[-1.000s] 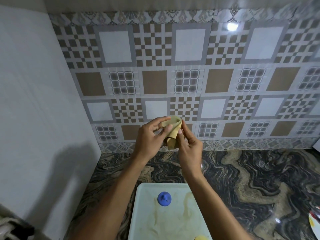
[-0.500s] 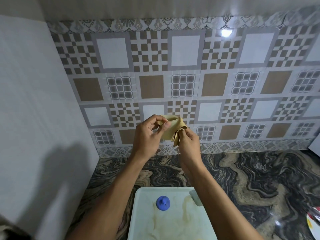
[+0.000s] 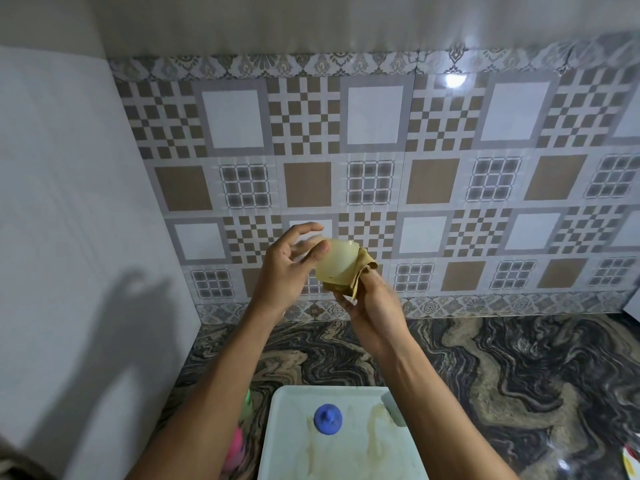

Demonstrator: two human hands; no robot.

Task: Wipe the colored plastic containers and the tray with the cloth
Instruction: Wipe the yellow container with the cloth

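Yellow container (image 3: 334,263): raised, tan cloth (image 3: 362,277) under it.
Right hand (image 3: 375,306): clamped on the cloth.
Left hand (image 3: 289,271): fingers apart, thumb touches the container.
Tray (image 3: 294,445): blue piece (image 3: 328,419) on it.

A pale yellow, translucent container (image 3: 334,259) is held in the air, tipped on its side, with a tan cloth (image 3: 362,277) bunched under its base and right side in the right hand (image 3: 375,308). The white tray (image 3: 356,396), smeared with brownish streaks, lies flat toward the worktop's left end, with a small blue container (image 3: 328,419) on its far left part. A green container (image 3: 247,405) and a pink container (image 3: 236,445) sit just off the tray's left edge, largely hidden by an arm.
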